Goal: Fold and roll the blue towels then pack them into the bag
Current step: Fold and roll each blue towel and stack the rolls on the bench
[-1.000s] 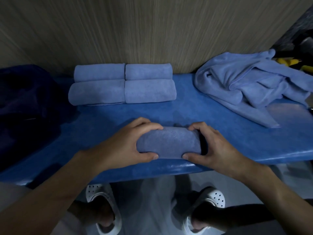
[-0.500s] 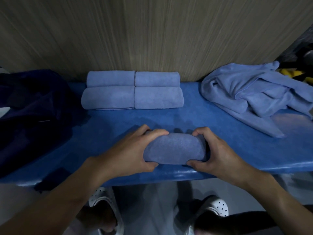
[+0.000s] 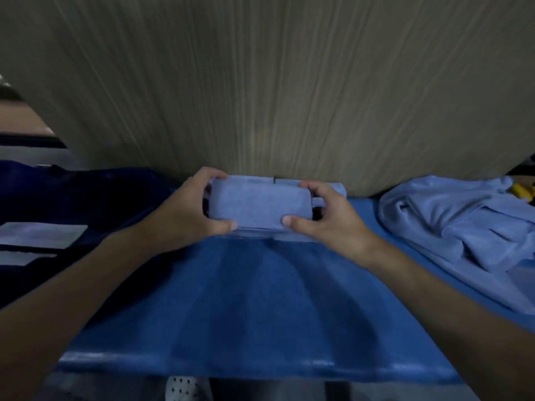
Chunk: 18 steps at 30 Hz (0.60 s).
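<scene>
A rolled light-blue towel (image 3: 259,204) is held at the back of the blue table (image 3: 260,308), just over the stack of rolled towels (image 3: 337,188) against the wall. My left hand (image 3: 191,208) grips its left end, thumb in front and fingers behind. My right hand (image 3: 327,218) grips its right end the same way. The stacked rolls are mostly hidden behind the held roll. A dark navy bag (image 3: 66,204) lies at the left end of the table.
A heap of loose light-blue towels (image 3: 457,227) covers the table's right end. A striped beige wall (image 3: 275,96) stands right behind the table. Something yellow (image 3: 521,191) shows at the far right. A white perforated shoe (image 3: 181,387) is below the front edge.
Both hands lifted the rolled towel from the table's front edge and carried it back over the stacked rolls. The camera tilted up and moved closer.
</scene>
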Each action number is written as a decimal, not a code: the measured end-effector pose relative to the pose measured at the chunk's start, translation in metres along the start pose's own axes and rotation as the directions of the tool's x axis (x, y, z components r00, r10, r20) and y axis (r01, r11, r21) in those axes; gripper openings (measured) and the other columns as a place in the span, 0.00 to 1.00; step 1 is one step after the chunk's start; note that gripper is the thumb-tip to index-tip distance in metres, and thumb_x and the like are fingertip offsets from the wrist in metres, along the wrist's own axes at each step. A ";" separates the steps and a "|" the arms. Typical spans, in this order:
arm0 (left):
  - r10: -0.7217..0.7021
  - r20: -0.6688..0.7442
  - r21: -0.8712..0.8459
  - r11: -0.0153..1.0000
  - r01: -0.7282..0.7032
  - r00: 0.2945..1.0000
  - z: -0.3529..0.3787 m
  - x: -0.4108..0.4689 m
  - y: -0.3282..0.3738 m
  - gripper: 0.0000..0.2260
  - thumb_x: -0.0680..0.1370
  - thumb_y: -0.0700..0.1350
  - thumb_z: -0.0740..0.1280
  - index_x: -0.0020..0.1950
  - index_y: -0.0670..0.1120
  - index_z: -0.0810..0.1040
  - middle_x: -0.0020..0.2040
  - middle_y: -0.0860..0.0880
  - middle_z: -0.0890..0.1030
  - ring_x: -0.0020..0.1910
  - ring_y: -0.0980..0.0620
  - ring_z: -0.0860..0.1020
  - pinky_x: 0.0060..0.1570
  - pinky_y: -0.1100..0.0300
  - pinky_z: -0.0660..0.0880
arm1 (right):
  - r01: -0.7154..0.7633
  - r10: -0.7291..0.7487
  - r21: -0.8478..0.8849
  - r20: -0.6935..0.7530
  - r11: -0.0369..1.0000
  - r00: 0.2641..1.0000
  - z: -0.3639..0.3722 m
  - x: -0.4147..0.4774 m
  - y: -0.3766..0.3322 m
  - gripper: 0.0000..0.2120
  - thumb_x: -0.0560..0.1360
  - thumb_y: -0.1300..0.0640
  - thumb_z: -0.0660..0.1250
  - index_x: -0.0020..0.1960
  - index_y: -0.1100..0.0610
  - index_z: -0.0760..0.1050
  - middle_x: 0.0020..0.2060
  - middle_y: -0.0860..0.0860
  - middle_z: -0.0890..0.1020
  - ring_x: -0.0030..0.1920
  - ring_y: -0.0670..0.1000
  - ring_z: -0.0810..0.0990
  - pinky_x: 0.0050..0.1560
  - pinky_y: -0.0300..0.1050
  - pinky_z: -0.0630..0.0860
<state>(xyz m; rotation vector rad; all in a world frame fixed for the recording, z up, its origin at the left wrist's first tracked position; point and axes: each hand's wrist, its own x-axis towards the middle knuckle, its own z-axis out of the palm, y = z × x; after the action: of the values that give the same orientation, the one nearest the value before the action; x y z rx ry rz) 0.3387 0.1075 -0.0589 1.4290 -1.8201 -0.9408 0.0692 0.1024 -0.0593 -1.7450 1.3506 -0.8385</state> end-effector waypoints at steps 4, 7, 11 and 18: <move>-0.032 0.003 0.059 0.998 0.032 0.999 -0.028 0.026 -0.010 0.38 0.56 0.61 0.74 0.64 0.53 0.69 0.56 0.56 0.75 0.54 0.62 0.75 0.53 0.61 0.75 | -0.024 0.025 -0.057 0.029 0.998 0.999 0.026 0.046 -0.009 0.30 0.68 0.47 0.77 0.65 0.54 0.71 0.56 0.50 0.78 0.54 0.46 0.78 0.57 0.38 0.76; -0.108 0.029 0.109 0.989 0.104 0.994 -0.034 0.037 -0.023 0.38 0.60 0.58 0.76 0.67 0.49 0.67 0.57 0.55 0.75 0.54 0.60 0.75 0.52 0.62 0.73 | -0.014 0.020 -0.145 0.041 0.989 0.999 0.039 0.065 -0.007 0.39 0.67 0.43 0.76 0.72 0.56 0.67 0.63 0.53 0.75 0.63 0.51 0.75 0.65 0.49 0.73; -0.168 0.058 0.152 0.976 0.158 0.984 -0.027 0.044 -0.040 0.33 0.65 0.58 0.76 0.64 0.46 0.71 0.57 0.52 0.77 0.56 0.53 0.77 0.57 0.56 0.75 | 0.047 -0.033 -0.396 0.042 0.917 0.999 0.051 0.071 -0.002 0.35 0.72 0.44 0.71 0.75 0.51 0.63 0.65 0.53 0.74 0.64 0.54 0.72 0.67 0.55 0.68; -0.226 -0.035 0.247 0.942 0.227 0.974 -0.020 0.044 -0.036 0.39 0.65 0.71 0.70 0.69 0.51 0.70 0.65 0.48 0.72 0.60 0.51 0.74 0.64 0.51 0.73 | 0.034 -0.019 -0.526 0.034 0.850 0.999 0.050 0.072 -0.005 0.33 0.74 0.40 0.68 0.75 0.46 0.62 0.67 0.49 0.70 0.68 0.54 0.66 0.69 0.54 0.60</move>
<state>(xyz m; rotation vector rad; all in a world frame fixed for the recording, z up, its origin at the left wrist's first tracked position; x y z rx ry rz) 0.3645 0.0556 -0.0758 1.8269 -1.8483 -0.8359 0.1306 0.0414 -0.0767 -2.1831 1.6492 -0.4711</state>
